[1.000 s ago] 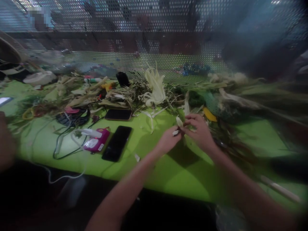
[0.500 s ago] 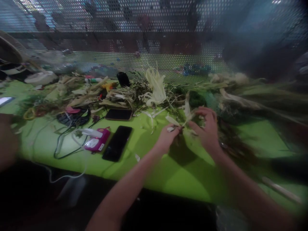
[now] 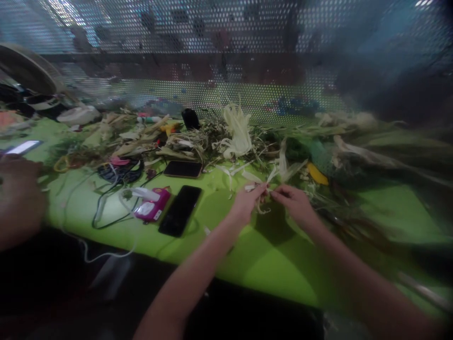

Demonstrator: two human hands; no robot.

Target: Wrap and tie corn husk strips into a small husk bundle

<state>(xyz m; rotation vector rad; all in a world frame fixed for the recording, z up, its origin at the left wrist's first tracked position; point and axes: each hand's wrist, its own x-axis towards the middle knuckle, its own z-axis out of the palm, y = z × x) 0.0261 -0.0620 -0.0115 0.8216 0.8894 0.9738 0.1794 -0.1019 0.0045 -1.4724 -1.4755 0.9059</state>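
Pale corn husk pieces (image 3: 287,171) spread upward and outward from between my two hands over the green table (image 3: 222,262). My left hand (image 3: 247,203) is closed around their gathered base, with a thin curled strip hanging below the fingers. My right hand (image 3: 295,203) pinches at the same bundle from the right, thumb and fingertips together. Just behind, a larger tuft of pale husk (image 3: 238,132) stands upright among dried stalks. A few loose husk scraps (image 3: 230,175) lie left of my fingers.
Left of my arms lie a black phone (image 3: 180,210), a second phone (image 3: 183,169) and a magenta power adapter (image 3: 154,205) with cables. Dried plant matter (image 3: 198,139) lines the back below a perforated screen (image 3: 198,66). At far left is another person's hand (image 3: 19,189) beside a lit phone (image 3: 23,147).
My right hand has come down from the raised husk and closed in near my left fingers. A yellow object now shows behind it. Another person's hand shows more at left. The view has shifted slightly.
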